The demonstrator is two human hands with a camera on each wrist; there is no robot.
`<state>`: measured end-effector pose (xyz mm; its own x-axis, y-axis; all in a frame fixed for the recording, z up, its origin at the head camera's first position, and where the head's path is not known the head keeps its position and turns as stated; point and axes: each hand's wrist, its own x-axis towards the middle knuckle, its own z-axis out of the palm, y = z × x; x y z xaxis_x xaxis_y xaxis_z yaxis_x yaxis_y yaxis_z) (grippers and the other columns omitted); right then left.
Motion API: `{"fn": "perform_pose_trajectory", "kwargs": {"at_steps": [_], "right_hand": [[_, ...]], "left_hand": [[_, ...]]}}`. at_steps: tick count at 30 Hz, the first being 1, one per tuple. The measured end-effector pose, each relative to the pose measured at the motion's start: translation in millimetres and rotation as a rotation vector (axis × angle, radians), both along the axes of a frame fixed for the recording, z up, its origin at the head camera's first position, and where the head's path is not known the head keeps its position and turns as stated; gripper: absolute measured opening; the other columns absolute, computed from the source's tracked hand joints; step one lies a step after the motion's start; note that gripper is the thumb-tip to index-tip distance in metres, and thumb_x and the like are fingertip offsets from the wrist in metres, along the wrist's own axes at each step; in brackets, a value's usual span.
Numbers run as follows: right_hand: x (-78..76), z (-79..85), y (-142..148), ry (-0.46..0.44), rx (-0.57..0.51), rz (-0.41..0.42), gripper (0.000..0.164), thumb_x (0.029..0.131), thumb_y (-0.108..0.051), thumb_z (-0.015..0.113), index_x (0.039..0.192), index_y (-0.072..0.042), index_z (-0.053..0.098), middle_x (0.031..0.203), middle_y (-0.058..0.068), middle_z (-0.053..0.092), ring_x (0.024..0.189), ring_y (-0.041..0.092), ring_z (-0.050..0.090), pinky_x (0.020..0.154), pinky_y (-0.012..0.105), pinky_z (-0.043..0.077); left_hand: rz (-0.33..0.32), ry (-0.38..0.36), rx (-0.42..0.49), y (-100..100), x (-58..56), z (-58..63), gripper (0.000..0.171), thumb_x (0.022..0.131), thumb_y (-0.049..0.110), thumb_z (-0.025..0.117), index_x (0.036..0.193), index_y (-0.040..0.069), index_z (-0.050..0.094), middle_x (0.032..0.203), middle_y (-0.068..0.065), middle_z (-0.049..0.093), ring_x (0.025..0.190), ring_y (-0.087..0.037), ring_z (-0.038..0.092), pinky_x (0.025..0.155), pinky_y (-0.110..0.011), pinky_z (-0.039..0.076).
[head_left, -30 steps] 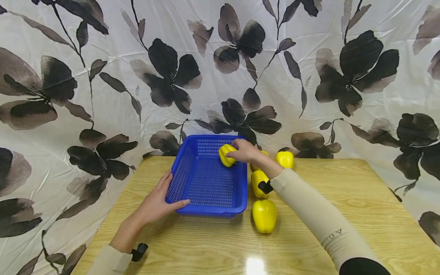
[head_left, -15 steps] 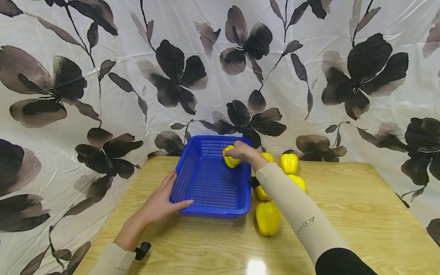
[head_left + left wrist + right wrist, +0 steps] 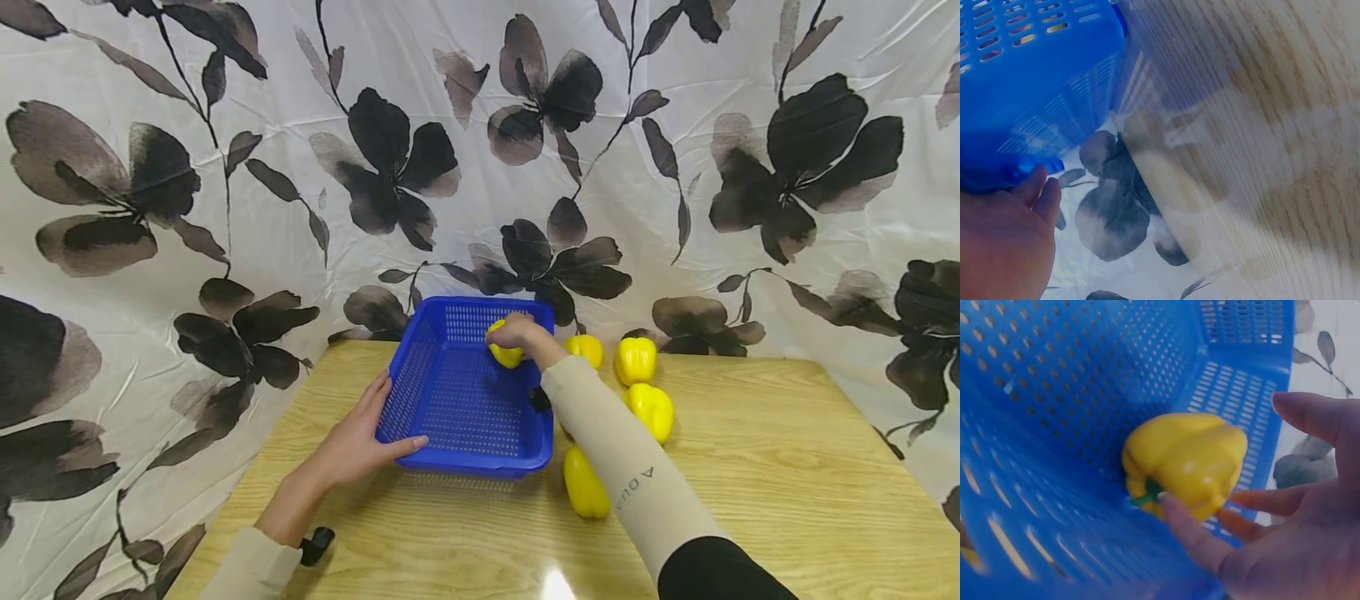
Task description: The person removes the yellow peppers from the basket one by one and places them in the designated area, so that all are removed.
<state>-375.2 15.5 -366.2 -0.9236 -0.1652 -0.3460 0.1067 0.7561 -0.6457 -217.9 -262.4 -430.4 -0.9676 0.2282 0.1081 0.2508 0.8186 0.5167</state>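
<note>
A blue perforated plastic basket (image 3: 472, 400) stands on the table. My left hand (image 3: 356, 442) holds its near left corner, thumb over the front rim and fingers along the outer side; in the left wrist view two fingertips (image 3: 1047, 194) show at the rim. Inside, at the back right, lies a yellow bell pepper (image 3: 1188, 459) with a green stem. My right hand (image 3: 1291, 537) reaches in over the right rim, its fingers spread, one fingertip at the stem and two others right beside the pepper. In the head view that hand partly covers the pepper.
Several more yellow bell peppers lie right of the basket: one by its back corner (image 3: 584, 351), one farther right (image 3: 636, 361), one beside the sleeve (image 3: 651, 412), one partly under it (image 3: 585, 483). A flowered cloth (image 3: 450, 167) hangs behind the wooden table (image 3: 750, 467).
The right hand has carried the pepper down into the back right of the basket, and its fingers have spread. The right forearm has swung left, uncovering a pepper. The left hand keeps its hold.
</note>
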Motion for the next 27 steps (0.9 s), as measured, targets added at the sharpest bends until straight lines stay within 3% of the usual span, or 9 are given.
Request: {"fn": "perform_pose_trajectory", "kwargs": {"at_steps": [5,11,18,27], "right_hand": [[1.3,-5.2,-6.3,0.056,-0.044,0.014,0.07,0.098,-0.026,0.063,0.153,0.006,0.033,0.152,0.025,0.035,0.127,0.035,0.047,0.107,0.045,0.047],[3.3,-12.3,-13.3,0.228,0.036,0.059,0.059,0.097,-0.022,0.062,0.145,0.008,0.047,0.147,0.027,0.044,0.13,0.039,0.046,0.112,0.048,0.038],[0.3,-24.2,-18.1,0.27,-0.055,0.046,0.054,0.096,-0.008,0.056,0.146,0.01,0.046,0.144,0.025,0.053,0.121,0.033,0.054,0.106,0.042,0.047],[-2.9,-27.3,-18.2,0.324,-0.068,0.047,0.052,0.093,-0.001,0.057,0.145,0.006,0.051,0.149,0.022,0.049,0.136,0.033,0.048,0.111,0.043,0.044]], "left_hand": [[-0.001,0.005,0.003,-0.2,-1.9,0.5,0.124,0.079,0.076,0.07,0.165,0.006,0.014,0.172,-0.01,0.008,0.152,-0.044,0.024,0.114,-0.068,0.03],[-0.004,0.01,-0.002,-1.2,-2.2,-1.8,0.123,0.08,0.075,0.07,0.164,0.006,0.014,0.172,-0.011,0.008,0.152,-0.044,0.025,0.114,-0.067,0.031],[-0.002,0.011,-0.001,-1.6,-0.6,-3.0,0.122,0.08,0.074,0.07,0.164,0.006,0.014,0.172,-0.011,0.009,0.151,-0.044,0.025,0.114,-0.067,0.03],[0.004,0.007,0.0,-1.3,-0.8,-1.5,0.123,0.08,0.076,0.07,0.165,0.007,0.014,0.172,-0.011,0.009,0.152,-0.044,0.025,0.114,-0.068,0.031]]}}
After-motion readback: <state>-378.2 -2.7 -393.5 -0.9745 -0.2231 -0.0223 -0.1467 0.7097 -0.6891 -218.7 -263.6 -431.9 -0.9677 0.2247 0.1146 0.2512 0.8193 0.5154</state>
